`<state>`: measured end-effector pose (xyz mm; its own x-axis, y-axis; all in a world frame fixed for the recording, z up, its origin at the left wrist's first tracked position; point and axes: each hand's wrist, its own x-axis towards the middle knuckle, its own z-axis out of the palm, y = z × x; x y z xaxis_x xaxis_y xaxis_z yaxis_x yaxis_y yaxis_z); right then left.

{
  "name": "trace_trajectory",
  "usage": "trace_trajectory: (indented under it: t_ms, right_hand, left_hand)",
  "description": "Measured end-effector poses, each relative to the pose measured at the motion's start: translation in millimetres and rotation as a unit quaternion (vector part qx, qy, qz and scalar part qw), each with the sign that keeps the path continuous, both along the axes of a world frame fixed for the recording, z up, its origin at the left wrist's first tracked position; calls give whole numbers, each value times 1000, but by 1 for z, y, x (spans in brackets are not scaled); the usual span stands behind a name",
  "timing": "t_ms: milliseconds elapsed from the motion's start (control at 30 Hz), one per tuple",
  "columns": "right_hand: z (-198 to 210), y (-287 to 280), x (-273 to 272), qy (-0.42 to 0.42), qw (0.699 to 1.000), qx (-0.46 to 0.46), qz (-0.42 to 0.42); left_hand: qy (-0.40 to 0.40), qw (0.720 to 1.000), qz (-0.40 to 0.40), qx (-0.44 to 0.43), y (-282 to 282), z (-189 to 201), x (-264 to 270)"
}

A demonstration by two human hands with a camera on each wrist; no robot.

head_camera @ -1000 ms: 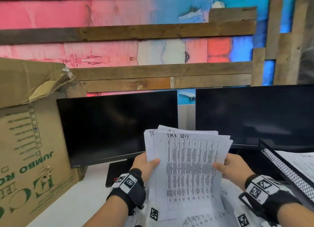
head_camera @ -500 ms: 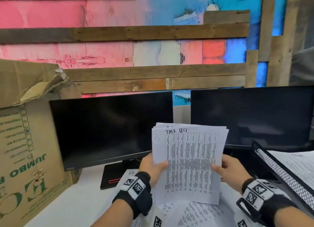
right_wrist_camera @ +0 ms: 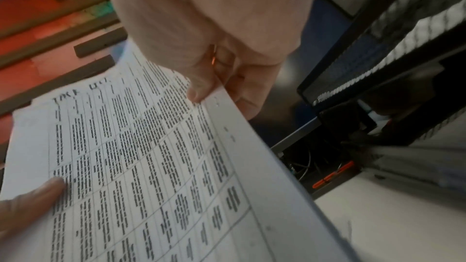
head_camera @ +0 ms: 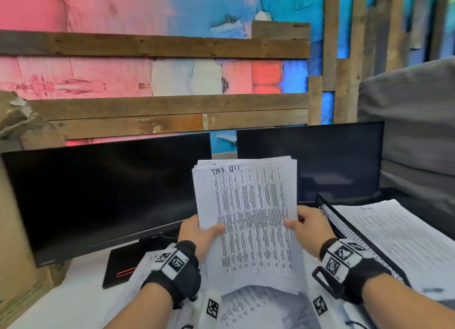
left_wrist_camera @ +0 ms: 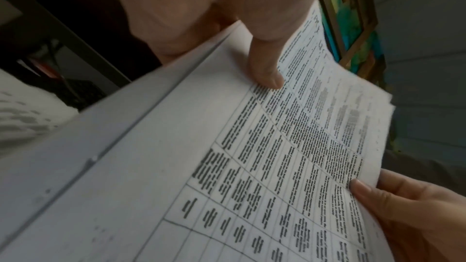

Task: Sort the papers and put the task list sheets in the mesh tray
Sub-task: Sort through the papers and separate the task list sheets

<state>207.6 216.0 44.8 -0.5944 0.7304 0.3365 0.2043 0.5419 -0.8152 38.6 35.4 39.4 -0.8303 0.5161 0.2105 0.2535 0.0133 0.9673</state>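
We count two hands, two dark monitors, one mesh tray and one box. Our left hand [head_camera: 200, 232] and right hand [head_camera: 309, 227] both hold one stack [head_camera: 248, 220] of printed sheets, how many we cannot tell; several edges show fanned at the top. Left grip: thumb [left_wrist_camera: 264, 67] laid over the front face, fingers behind, closed on the stack's left edge. Right grip: thumb [right_wrist_camera: 201, 89] on the front, fingers curled behind, pinching the right edge. The stack is held up above the surface [head_camera: 73, 301], in front of the gap between the left monitor [head_camera: 105, 193] and right monitor [head_camera: 312, 161], near upright and tipped back slightly. Long axis runs top to bottom; the handwritten heading sits at the upper end, printed face towards us. The top sheet carries a ruled table of text. The tray [head_camera: 344, 227] sits to the right, just beside the right wrist, with paper [head_camera: 394, 240] lying in it. More loose sheets [head_camera: 266, 306] lie on the surface under the wrists. The box [head_camera: 17, 267] stands at far left.
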Motion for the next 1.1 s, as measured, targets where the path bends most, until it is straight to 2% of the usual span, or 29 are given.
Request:
trace_trajectory:
  t_ms: [167, 433, 667, 900, 1100]
  right_hand:
    - [22, 21, 37, -27, 996, 46, -68]
    - [53, 40, 89, -19, 992, 60, -106]
    - [63, 62, 123, 28, 978, 61, -200]
    - [65, 82, 135, 21, 980, 41, -195]
    - [71, 106, 143, 12, 971, 65, -229]
  left_hand:
    - [-9, 999, -48, 24, 32, 3, 25]
    - [-4, 994, -100, 39, 69, 17, 43]
    - [-73, 982, -166, 58, 96, 28, 67]
    - [-66, 984, -149, 76, 117, 34, 83]
    - [19, 993, -114, 19, 127, 35, 86]
